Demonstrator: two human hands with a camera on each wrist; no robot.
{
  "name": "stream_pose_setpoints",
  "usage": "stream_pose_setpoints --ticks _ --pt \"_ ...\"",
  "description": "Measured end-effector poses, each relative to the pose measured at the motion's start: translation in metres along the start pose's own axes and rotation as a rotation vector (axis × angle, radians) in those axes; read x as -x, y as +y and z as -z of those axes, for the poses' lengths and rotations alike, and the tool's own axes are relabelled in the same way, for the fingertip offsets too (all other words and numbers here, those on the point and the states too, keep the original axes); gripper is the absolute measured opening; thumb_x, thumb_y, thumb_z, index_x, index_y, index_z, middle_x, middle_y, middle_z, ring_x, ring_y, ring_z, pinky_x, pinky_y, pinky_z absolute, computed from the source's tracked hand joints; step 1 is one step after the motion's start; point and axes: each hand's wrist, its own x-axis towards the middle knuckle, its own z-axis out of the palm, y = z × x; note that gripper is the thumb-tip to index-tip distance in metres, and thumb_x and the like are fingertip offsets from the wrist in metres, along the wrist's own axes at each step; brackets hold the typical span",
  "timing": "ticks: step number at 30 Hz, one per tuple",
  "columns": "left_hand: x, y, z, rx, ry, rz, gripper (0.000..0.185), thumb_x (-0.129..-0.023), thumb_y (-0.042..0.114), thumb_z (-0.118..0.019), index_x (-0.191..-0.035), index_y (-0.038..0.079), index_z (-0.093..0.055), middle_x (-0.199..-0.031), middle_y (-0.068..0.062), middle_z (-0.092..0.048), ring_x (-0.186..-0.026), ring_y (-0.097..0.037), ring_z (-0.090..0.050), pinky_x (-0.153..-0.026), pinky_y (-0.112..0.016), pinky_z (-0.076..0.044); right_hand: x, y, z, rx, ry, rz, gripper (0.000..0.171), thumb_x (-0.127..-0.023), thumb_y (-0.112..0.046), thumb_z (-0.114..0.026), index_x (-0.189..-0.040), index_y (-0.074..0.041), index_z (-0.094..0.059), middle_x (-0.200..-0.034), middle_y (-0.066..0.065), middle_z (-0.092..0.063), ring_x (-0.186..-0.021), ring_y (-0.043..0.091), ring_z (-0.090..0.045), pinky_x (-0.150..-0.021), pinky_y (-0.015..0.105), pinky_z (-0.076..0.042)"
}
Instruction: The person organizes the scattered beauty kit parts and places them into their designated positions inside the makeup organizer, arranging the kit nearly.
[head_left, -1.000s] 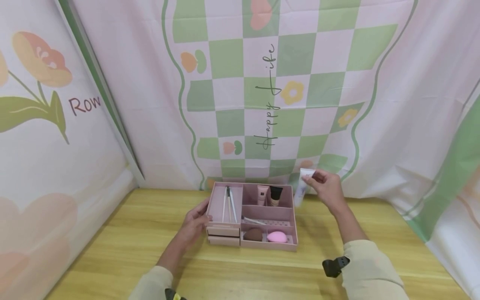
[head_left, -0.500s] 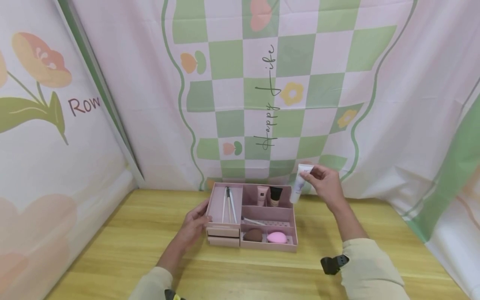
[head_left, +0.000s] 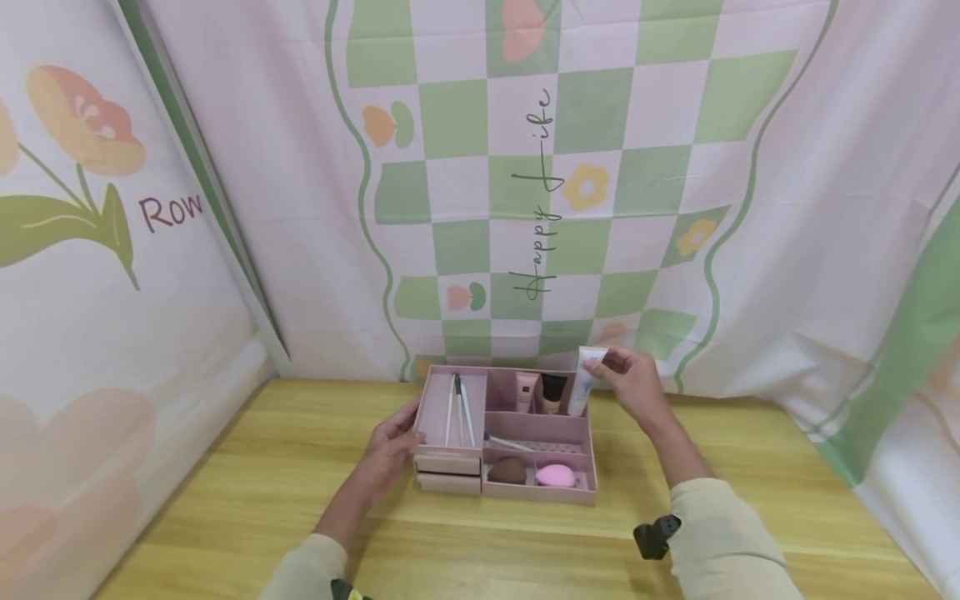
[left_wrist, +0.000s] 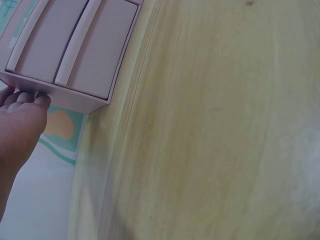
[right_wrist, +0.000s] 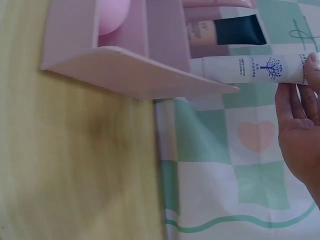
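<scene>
A pink organizer box [head_left: 579, 490] with several compartments and two small drawers [head_left: 446, 472] stands on the wooden table [head_left: 225, 500]. My right hand [head_left: 630, 385] pinches the top of a white tube [head_left: 580, 390] [right_wrist: 250, 69], whose lower end sits in the back right compartment beside a pink tube [head_left: 527, 391] and a black-capped tube [head_left: 552, 392] [right_wrist: 235, 31]. My left hand [head_left: 390, 446] [left_wrist: 20, 107] holds the box's left side, fingertips at the wall by the drawers [left_wrist: 70, 45]. White sticks [head_left: 457, 408] lie in the left compartment, and a brown sponge [head_left: 507, 471] and a pink sponge [head_left: 555, 476] in the front one.
Printed cloth backdrops hang close behind the box [head_left: 525, 208] and along the left [head_left: 90, 250] and right [head_left: 900, 350] sides of the table. A black strap device [head_left: 651, 538] sits on my right wrist.
My right hand has brought the white tube down and to the left, from beside the box's back right corner into the back right compartment. The left hand has stayed on the box.
</scene>
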Motion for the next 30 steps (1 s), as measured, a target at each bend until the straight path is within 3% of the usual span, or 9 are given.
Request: stream_pose_setpoints --ticks 4,7,16,20,25,30 --pt "0.000 -0.001 0.000 0.003 0.002 -0.002 0.075 -0.090 -0.004 -0.049 -0.159 -0.006 -0.018 -0.170 -0.025 -0.010 -0.157 -0.042 -0.013 -0.127 -0.045 -0.018 0.001 0.008 -0.003 0.078 -0.026 -0.029 0.035 -0.096 -0.012 -0.068 -0.122 0.011 -0.065 -0.107 0.018 -0.077 -0.082 -0.010 -0.063 -0.081 0.012 -0.059" --pt "0.000 0.000 0.000 0.003 0.002 -0.001 0.075 -0.090 -0.004 -0.048 -0.159 -0.006 -0.017 -0.170 -0.025 -0.010 -0.157 -0.041 -0.013 -0.127 -0.044 -0.019 0.002 0.014 -0.006 0.109 -0.040 -0.028 0.032 -0.095 -0.010 -0.068 -0.120 0.010 -0.066 -0.114 0.030 -0.072 -0.081 -0.010 -0.063 -0.080 0.012 -0.058" --pt "0.001 0.001 0.001 -0.001 0.005 0.003 0.076 -0.090 -0.004 -0.048 -0.159 -0.005 -0.017 -0.170 -0.024 -0.009 -0.158 -0.041 -0.012 -0.126 -0.043 -0.019 0.006 0.025 -0.011 0.234 -0.085 -0.025 0.032 -0.094 -0.014 -0.070 -0.120 0.006 -0.068 -0.093 0.018 -0.073 -0.079 0.008 -0.063 -0.071 0.018 -0.058" --pt "0.002 0.002 0.001 -0.001 -0.004 0.005 0.076 -0.091 -0.005 -0.048 -0.159 -0.005 -0.016 -0.170 -0.023 -0.009 -0.158 -0.040 -0.011 -0.126 -0.042 -0.021 0.007 0.026 -0.012 0.245 -0.085 -0.009 0.033 -0.094 -0.014 -0.071 -0.120 0.005 -0.069 -0.090 0.019 -0.073 -0.077 0.009 -0.062 -0.070 0.018 -0.056" --pt "0.002 0.003 0.001 -0.008 -0.015 0.002 0.076 -0.091 -0.005 -0.048 -0.160 -0.004 -0.016 -0.171 -0.023 -0.009 -0.158 -0.041 -0.012 -0.125 -0.038 -0.024 0.007 0.026 -0.013 0.244 -0.073 -0.004 0.032 -0.093 -0.012 -0.072 -0.118 0.006 -0.069 -0.100 0.024 -0.075 -0.082 0.008 -0.065 -0.073 0.013 -0.056" --pt "0.001 0.005 0.000 -0.012 -0.008 -0.004 0.075 -0.091 -0.005 -0.047 -0.159 -0.005 -0.017 -0.170 -0.024 -0.011 -0.157 -0.039 -0.014 -0.121 -0.025 -0.032 0.007 0.026 -0.013 0.219 -0.054 -0.006 0.034 -0.093 -0.013 -0.072 -0.121 0.006 -0.068 -0.108 0.026 -0.074 -0.087 0.005 -0.065 -0.077 0.011 -0.055"
